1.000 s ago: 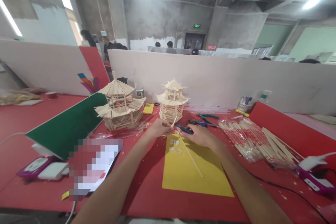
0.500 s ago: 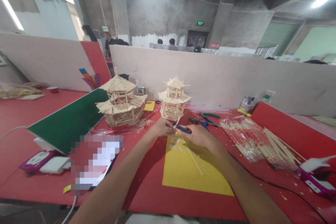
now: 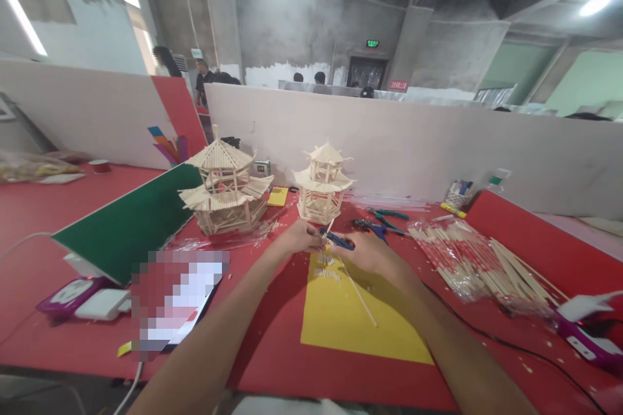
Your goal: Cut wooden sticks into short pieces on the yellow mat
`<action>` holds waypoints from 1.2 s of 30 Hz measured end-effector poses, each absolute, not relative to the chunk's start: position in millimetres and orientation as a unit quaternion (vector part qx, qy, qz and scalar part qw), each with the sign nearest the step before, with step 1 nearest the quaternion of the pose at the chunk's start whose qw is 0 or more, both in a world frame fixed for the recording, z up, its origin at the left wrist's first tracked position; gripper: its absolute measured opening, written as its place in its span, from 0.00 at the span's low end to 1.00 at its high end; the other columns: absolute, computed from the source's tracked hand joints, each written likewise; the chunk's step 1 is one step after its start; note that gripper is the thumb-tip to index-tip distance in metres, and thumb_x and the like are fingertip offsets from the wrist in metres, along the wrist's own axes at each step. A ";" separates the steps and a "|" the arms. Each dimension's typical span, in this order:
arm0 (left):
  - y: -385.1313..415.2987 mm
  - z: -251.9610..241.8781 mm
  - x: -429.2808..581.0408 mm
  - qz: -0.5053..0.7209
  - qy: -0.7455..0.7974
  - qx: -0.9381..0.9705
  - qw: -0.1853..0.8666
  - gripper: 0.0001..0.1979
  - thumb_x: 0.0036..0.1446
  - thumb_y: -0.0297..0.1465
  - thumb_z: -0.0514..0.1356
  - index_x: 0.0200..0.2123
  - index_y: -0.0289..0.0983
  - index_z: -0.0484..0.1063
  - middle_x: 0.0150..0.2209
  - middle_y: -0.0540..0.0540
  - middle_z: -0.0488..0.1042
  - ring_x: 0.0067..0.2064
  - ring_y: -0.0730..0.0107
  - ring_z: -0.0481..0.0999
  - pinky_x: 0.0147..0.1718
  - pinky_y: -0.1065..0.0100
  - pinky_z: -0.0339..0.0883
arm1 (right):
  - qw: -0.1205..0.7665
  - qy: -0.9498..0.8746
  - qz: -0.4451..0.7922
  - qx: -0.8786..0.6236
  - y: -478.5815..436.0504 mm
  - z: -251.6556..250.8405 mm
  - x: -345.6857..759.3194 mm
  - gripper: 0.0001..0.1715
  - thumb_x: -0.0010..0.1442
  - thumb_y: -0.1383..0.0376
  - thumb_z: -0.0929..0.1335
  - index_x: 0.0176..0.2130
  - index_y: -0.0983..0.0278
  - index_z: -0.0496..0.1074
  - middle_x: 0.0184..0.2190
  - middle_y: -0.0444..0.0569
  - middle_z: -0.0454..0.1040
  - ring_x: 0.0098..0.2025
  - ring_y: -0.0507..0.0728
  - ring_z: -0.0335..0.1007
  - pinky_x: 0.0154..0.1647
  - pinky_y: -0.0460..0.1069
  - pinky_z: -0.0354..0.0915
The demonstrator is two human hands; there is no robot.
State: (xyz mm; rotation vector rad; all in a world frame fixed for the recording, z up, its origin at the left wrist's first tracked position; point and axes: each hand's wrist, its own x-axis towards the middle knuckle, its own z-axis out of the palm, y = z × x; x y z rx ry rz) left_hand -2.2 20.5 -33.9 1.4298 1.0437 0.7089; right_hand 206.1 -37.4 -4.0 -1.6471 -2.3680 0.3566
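Note:
My right hand (image 3: pixel 372 251) is closed around a small dark-blue hand tool, which looks like cutting pliers (image 3: pixel 338 239). Pinched in my left hand (image 3: pixel 304 237) is a thin wooden stick (image 3: pixel 330 227) that meets the tool; the exact contact is too small to make out. Below the hands lies a yellow sheet (image 3: pixel 357 318) with short cut stick pieces (image 3: pixel 328 273) and one long thin stick (image 3: pixel 360 298). Just beyond my hands stands a small two-tiered stick pavilion (image 3: pixel 324 185). A larger stick pavilion (image 3: pixel 224 188) is to its left.
Green-handled pliers (image 3: pixel 392 214) and another blue-handled tool (image 3: pixel 377 229) lie beyond my right hand. Bagged wooden sticks (image 3: pixel 462 259) are to the right. A green board (image 3: pixel 131 220) stands left, above a power strip (image 3: pixel 73 298). A white partition (image 3: pixel 418 142) closes off the back.
Both hands stay nearly in place with the tool and stick. The tool has tilted or shifted very slightly; nothing else has visibly moved.

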 end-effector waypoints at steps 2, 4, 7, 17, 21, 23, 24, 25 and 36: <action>20.5 -34.1 -2.2 0.300 0.447 0.615 0.577 0.07 0.42 0.30 0.70 0.23 0.31 0.77 0.23 0.47 0.77 0.30 0.70 0.78 0.38 0.69 0.74 | 0.115 -0.807 0.119 -0.567 -38.1 -3.7 205.2 0.29 0.63 0.42 0.61 0.53 0.53 0.75 0.41 0.51 0.81 0.42 0.62 0.76 0.36 0.47 0.58; 20.8 -34.7 -2.2 0.297 0.447 0.617 0.575 0.07 0.43 0.30 0.70 0.23 0.31 0.77 0.24 0.47 0.77 0.31 0.70 0.79 0.38 0.69 0.74 | 0.113 -0.806 0.118 -0.569 -38.6 -3.4 204.6 0.30 0.63 0.42 0.61 0.55 0.51 0.73 0.41 0.51 0.81 0.43 0.62 0.76 0.36 0.47 0.58; 21.6 -35.6 -2.5 0.295 0.447 0.620 0.574 0.08 0.42 0.30 0.71 0.23 0.31 0.77 0.24 0.47 0.77 0.31 0.70 0.79 0.38 0.69 0.74 | 0.117 -0.809 0.124 -0.563 -38.9 -2.8 204.8 0.29 0.63 0.42 0.61 0.55 0.50 0.73 0.42 0.50 0.81 0.43 0.61 0.76 0.36 0.47 0.58; 15.9 -27.9 -2.0 0.291 0.451 0.627 0.564 0.10 0.41 0.31 0.71 0.22 0.31 0.76 0.23 0.47 0.77 0.31 0.69 0.79 0.37 0.69 0.74 | 0.115 -0.802 0.111 -0.575 -37.7 -3.0 204.4 0.29 0.63 0.42 0.61 0.48 0.55 0.78 0.35 0.52 0.80 0.35 0.59 0.75 0.31 0.47 0.54; 15.4 -24.9 -7.2 0.281 0.455 0.635 0.556 0.10 0.44 0.33 0.70 0.22 0.32 0.74 0.24 0.47 0.77 0.32 0.68 0.80 0.36 0.69 0.74 | 0.130 -0.789 0.115 -0.589 -36.7 -3.2 206.4 0.28 0.61 0.41 0.62 0.41 0.58 0.79 0.33 0.52 0.80 0.33 0.58 0.74 0.30 0.47 0.52; 16.9 -26.1 -11.3 0.248 0.478 0.651 0.535 0.10 0.46 0.33 0.68 0.23 0.32 0.75 0.25 0.45 0.78 0.31 0.67 0.80 0.35 0.69 0.74 | 0.135 -0.775 0.105 -0.608 -35.0 -3.1 209.5 0.29 0.61 0.41 0.63 0.36 0.60 0.78 0.32 0.52 0.79 0.33 0.58 0.72 0.29 0.47 0.52; 18.0 -27.6 -12.9 0.225 0.492 0.660 0.521 0.11 0.47 0.34 0.67 0.23 0.31 0.75 0.25 0.45 0.78 0.30 0.68 0.79 0.33 0.69 0.74 | 0.139 -0.770 0.099 -0.615 -34.0 -3.0 211.4 0.29 0.61 0.41 0.63 0.35 0.61 0.77 0.31 0.52 0.79 0.32 0.58 0.72 0.29 0.47 0.52; 19.2 -29.7 -14.1 0.200 0.505 0.670 0.506 0.12 0.49 0.35 0.66 0.23 0.31 0.75 0.24 0.44 0.78 0.28 0.68 0.79 0.32 0.69 0.74 | 0.145 -0.767 0.093 -0.618 -32.9 -2.9 213.4 0.30 0.61 0.40 0.63 0.34 0.61 0.77 0.31 0.52 0.78 0.31 0.57 0.71 0.29 0.47 0.52; 23.1 -45.6 -14.8 0.125 0.512 0.766 0.368 0.17 0.54 0.39 0.59 0.18 0.35 0.72 0.19 0.46 0.75 0.20 0.73 0.72 0.20 0.75 0.61 | 0.157 -0.762 0.075 -0.624 -30.9 -2.4 216.1 0.32 0.61 0.38 0.61 0.34 0.61 0.75 0.31 0.50 0.78 0.32 0.57 0.72 0.27 0.47 0.50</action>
